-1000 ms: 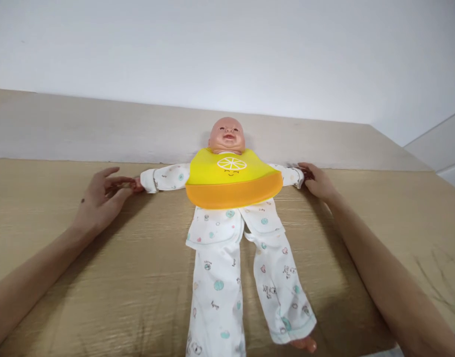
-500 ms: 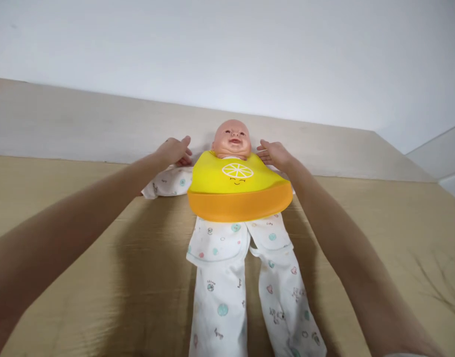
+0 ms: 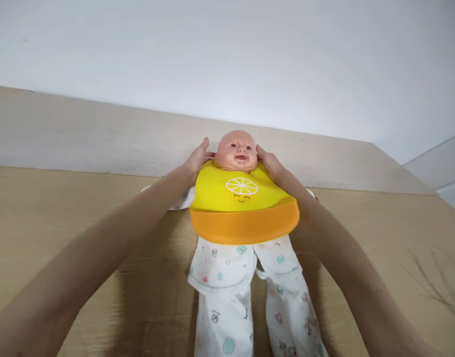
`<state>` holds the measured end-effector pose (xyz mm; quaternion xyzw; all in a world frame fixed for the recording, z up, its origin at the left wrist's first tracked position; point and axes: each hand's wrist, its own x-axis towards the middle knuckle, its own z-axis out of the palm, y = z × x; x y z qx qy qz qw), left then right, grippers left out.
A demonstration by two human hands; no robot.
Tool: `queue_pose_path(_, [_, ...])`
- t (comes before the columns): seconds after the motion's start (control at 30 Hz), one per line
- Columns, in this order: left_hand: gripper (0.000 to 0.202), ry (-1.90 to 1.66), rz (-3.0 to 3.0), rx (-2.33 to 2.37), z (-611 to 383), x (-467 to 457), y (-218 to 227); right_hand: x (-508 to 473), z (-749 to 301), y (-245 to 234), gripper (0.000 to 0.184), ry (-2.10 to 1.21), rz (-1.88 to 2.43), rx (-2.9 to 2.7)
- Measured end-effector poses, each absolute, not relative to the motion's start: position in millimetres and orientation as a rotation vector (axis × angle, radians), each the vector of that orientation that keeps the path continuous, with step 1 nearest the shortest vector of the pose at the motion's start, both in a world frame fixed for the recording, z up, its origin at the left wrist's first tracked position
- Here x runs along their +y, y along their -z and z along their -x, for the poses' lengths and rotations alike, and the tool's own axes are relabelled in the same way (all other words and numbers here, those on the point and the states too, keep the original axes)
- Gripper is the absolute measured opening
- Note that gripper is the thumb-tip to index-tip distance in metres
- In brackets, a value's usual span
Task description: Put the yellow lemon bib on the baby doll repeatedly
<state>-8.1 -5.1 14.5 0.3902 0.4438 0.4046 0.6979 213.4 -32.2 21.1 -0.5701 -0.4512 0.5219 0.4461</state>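
Observation:
A baby doll (image 3: pixel 237 148) with a bald head lies face up on a wooden surface, its feet toward me. A yellow bib (image 3: pixel 227 196) with a white citrus slice and an orange catch pocket (image 3: pixel 246 225) covers its chest. White patterned clothes (image 3: pixel 223 267) show below. My left hand (image 3: pixel 198 161) is at the left side of the neck, thumb up and fingers reaching behind. On the other side, my right hand (image 3: pixel 269 162) cups the neck and shoulder, its thumb beside the cheek. The fingertips of both hands are hidden behind the doll and bib.
Beyond the doll's head a pale raised strip (image 3: pixel 101 134) runs across the wooden surface (image 3: pixel 82 223), with a white wall (image 3: pixel 212 59) behind it. Faint thin twig-like lines (image 3: pixel 435 282) show at the right edge.
Both hands have moved inward from beside the doll to its neck and shoulders. The doll's head and bib appear slightly nearer to me and lower in view.

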Motion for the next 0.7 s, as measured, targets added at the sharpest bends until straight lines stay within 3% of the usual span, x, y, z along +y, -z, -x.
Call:
queue_pose_path(0.17, [0.064, -0.905, -0.832, 0.871, 5, -36, -35, -60, -211, -40, 0.045, -1.191, 1.397, -1.063])
queue_pose_path(0.33, [0.038, -0.849, -0.848, 0.751, 5, -70, -39, -102, -207, -47, 0.050, -1.131, 1.371, -1.131])
queue_pose_path(0.53, [0.036, -0.808, -0.807, 0.627, 19, -117, -31, -165, -203, -50, 0.057, -0.826, 1.413, -1.374])
queue_pose_path(0.7, [0.038, -0.781, -0.845, 0.548, 31, -161, -31, -224, -204, -55, 0.052, -0.854, 1.274, -1.543])
